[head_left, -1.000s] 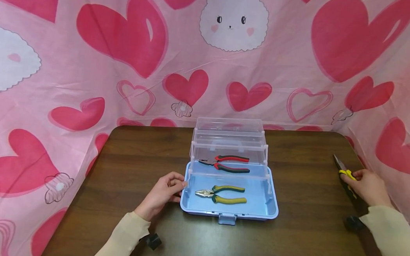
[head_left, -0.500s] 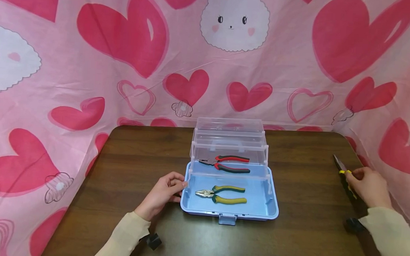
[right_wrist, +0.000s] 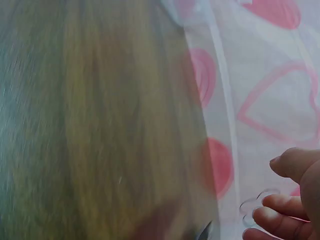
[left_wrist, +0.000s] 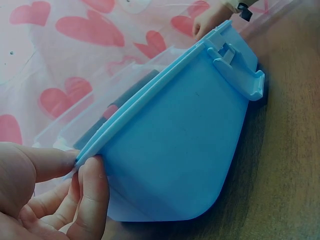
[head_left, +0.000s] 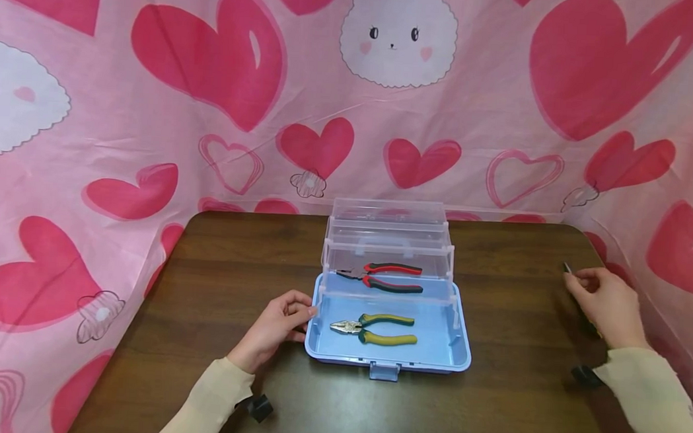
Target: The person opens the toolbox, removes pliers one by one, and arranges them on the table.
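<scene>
My left hand (head_left: 277,328) pinches the left rim of a light blue toolbox (head_left: 433,354), thumb on top and fingers beneath, as the left wrist view shows close up. In the box's front part lie combination pliers with yellow-green handles (head_left: 389,340). Behind them, through the clear tray, show pliers with red-and-black handles (head_left: 394,286). At the table's right side my right hand (head_left: 611,309) hovers over pointed pliers (head_left: 567,267), mostly hidden beneath it. The right wrist view has the right fingers (right_wrist: 282,220) loosely bent with nothing between them, the pliers' tip (right_wrist: 205,232) below.
The toolbox's clear tiered trays (head_left: 387,235) stand raised at its back, and its front latch (head_left: 385,371) hangs down. Brown wood table (head_left: 231,256) surrounds the box. Pink heart-patterned cloth (head_left: 478,105) hangs along the back and sides.
My right hand has let go of the pointed pliers and moved up and left over them; they stay in place. The left hand keeps its grip on the rim.
</scene>
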`<state>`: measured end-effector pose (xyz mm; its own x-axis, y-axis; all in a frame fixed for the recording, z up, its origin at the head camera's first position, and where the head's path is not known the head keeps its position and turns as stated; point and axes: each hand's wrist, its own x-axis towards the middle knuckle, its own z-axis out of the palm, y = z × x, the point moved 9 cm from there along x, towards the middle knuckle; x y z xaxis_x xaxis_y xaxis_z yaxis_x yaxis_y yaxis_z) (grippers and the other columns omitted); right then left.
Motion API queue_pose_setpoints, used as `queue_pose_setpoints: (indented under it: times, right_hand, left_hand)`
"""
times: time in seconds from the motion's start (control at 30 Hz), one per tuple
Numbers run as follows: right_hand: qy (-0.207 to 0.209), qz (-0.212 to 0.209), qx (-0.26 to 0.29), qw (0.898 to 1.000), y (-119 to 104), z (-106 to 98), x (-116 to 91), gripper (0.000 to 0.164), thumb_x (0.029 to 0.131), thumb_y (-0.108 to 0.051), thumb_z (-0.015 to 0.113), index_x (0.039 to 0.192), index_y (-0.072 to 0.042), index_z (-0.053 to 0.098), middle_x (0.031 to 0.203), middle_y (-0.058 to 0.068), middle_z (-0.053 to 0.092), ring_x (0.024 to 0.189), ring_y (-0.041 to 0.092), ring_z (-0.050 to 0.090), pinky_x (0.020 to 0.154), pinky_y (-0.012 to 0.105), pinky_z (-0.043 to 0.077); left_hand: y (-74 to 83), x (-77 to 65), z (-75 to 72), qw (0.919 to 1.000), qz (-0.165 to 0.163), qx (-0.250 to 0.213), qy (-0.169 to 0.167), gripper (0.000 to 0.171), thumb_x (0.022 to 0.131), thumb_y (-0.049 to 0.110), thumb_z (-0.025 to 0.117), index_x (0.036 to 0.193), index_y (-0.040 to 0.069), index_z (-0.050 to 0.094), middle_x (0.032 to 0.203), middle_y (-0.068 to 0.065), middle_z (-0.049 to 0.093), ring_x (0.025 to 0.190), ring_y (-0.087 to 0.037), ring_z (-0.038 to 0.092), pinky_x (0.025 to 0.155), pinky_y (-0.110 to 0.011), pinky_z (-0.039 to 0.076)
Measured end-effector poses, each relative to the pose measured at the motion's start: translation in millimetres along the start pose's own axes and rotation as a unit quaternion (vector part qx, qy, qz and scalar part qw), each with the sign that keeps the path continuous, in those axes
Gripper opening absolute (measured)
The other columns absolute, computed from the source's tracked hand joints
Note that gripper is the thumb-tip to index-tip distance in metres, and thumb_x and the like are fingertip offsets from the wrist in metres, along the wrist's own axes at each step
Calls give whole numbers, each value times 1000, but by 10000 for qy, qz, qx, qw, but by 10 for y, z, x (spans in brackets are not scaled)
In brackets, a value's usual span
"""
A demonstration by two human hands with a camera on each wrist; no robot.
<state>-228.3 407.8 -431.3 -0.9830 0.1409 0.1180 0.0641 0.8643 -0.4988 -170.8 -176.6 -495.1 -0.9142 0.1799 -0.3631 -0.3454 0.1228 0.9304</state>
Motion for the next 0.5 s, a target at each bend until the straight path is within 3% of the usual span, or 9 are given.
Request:
queue_pose_setpoints:
  times: [0.1,0.23,0.33,0.5]
  right_hand:
    - [-1,-113,9,9999,-126,10,1,47,103,-32,65,120,12,61,109,33,67,94,43,61,74,43,49]
    - [123,-374,59,9992,-294,10,-11,45,102,-33,68,118,9,65,106,29,69,92,39,63,68,26,43]
    - [164,-560,131,9982,-421,11,-37,41,101,-33,69,116,6,66,105,26,69,91,36,62,65,19,40]
    - [185,-837,217,9961,-643,8,-85,37,100,-30,72,114,4,67,106,25,68,95,38,61,72,24,41]
  left_hand:
    - [1,-1,1,10000,11,-26,6,34,100,21,71,123,0,57,104,-13,74,82,-21,67,74,-33,62]
    - [-3,-1,3,10000,7,-53,11,33,100,20,72,123,0,57,102,-11,74,81,-21,66,73,-33,62]
    - [-6,-1,3,10000,-12,-65,21,33,100,20,72,123,0,57,101,-11,74,80,-20,66,73,-33,62]
    - [3,-3,2,10000,-34,-61,34,34,100,20,72,123,-1,57,101,-10,74,80,-20,66,73,-33,62]
